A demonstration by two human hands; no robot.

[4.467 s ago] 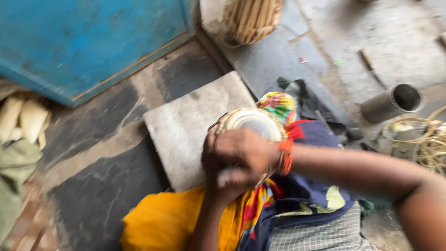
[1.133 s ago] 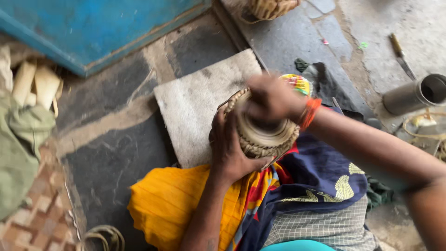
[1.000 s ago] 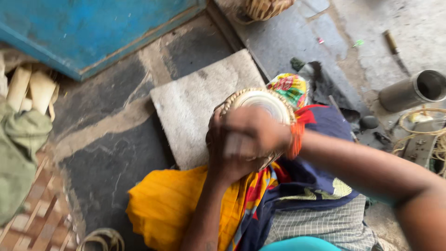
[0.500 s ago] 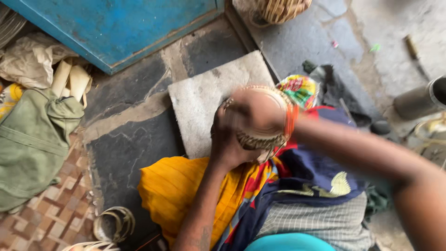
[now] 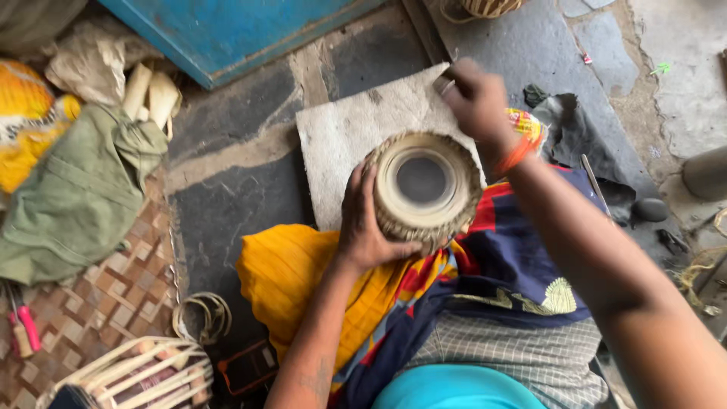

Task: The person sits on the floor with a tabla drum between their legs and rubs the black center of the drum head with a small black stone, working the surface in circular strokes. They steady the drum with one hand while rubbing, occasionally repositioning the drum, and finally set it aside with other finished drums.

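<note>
A small hand drum point(image 5: 422, 182) with a pale skin, a dark round centre and a braided rim rests on my lap, its head facing up. My left hand point(image 5: 363, 220) grips its left side. My right hand point(image 5: 473, 98), with an orange thread at the wrist, is lifted off the drum. It hovers over the far corner of a grey stone slab point(image 5: 341, 136), with its fingers curled in. Whether they hold anything is hidden. Yellow and patterned cloth point(image 5: 295, 265) covers my legs.
A blue board point(image 5: 250, 23) stands at the back. Green cloth point(image 5: 76, 197) and bags lie at the left. Another strapped drum point(image 5: 129, 375), a coiled ring point(image 5: 201, 314) and a red-handled tool point(image 5: 26, 326) sit at the lower left. At the right are a metal cylinder point(image 5: 708, 170) and a dark pebble point(image 5: 650, 210).
My right hand, which was pressed on the drum head, has lifted off toward the slab's far corner, so the skin now shows. My left hand keeps its hold.
</note>
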